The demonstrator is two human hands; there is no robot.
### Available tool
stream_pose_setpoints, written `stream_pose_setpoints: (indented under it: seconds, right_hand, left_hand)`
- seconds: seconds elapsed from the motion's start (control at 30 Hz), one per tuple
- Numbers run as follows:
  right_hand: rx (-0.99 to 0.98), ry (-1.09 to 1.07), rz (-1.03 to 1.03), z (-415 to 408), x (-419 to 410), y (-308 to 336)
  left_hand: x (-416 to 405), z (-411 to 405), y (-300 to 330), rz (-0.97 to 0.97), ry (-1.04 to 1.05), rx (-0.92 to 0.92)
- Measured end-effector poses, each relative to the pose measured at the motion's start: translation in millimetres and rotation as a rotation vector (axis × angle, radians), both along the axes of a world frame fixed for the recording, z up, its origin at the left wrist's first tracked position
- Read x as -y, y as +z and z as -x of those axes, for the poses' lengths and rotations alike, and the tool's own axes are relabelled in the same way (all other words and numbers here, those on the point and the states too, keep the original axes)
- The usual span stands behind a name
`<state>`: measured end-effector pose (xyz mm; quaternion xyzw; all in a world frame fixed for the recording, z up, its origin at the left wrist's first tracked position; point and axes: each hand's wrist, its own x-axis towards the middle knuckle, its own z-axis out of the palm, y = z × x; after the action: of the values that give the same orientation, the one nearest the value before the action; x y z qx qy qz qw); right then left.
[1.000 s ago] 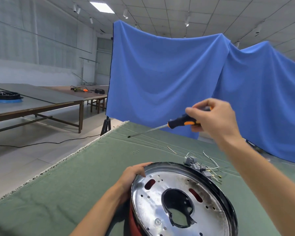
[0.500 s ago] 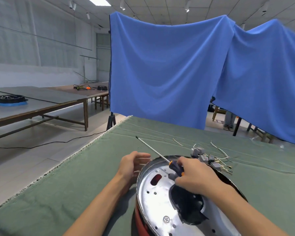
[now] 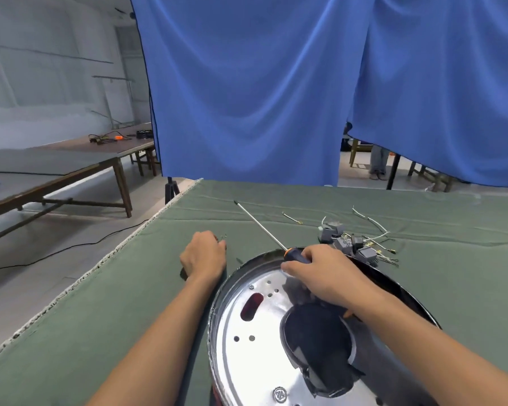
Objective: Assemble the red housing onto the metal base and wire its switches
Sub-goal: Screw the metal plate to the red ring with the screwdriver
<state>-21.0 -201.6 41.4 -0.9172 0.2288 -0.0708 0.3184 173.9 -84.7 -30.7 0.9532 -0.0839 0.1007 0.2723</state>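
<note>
Screwdriver point(image 3: 272, 237) in right hand point(image 3: 323, 273)

A right hand point(image 3: 323, 273) grips a screwdriver point(image 3: 295, 254) over a shiny metal base point(image 3: 255, 341) at lower centre. The left hand point(image 3: 204, 256) rests on green cloth point(image 3: 100, 317). Grey switches point(image 3: 346, 243) lie at centre right, before a blue backdrop point(image 3: 247, 83).

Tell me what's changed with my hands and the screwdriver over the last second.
The right hand brought the screwdriver down from mid-air to the metal base, shaft now lying out over the green cloth. The left hand let go of the base rim and moved onto the cloth. The switches stayed put.
</note>
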Motion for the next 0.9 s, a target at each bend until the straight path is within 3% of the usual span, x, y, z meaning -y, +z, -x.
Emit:
stream_pose_setpoints:
  seconds: [0.2,0.3,0.37,0.53,0.67,0.8,0.9]
  right_hand:
    - [0.005,0.024,-0.039,2,0,-5]
    - [0.012,0.031,-0.060,3,1,-4]
    - [0.016,0.035,-0.070,4,1,-5]
    - [0.033,0.075,-0.081,9,2,-2]
    - [0.123,0.087,-0.113,16,0,3]
    - [0.246,0.049,0.097,24,-3,11]
    - [0.313,0.024,0.135,33,-5,15]
  left_hand:
    - [4,-4,1,0.031,0.042,0.022]
    - [1,0,2,0.139,0.031,0.003]
    - [-6,8,3,0.333,0.008,-0.067]
    - [-34,37,33,1.141,0.019,-0.352]
    - [-50,66,73,1.415,-0.111,-0.439]
    - [-48,88,102,1.577,-0.234,-0.533]
    - [-40,94,103,1.664,-0.239,-0.600]
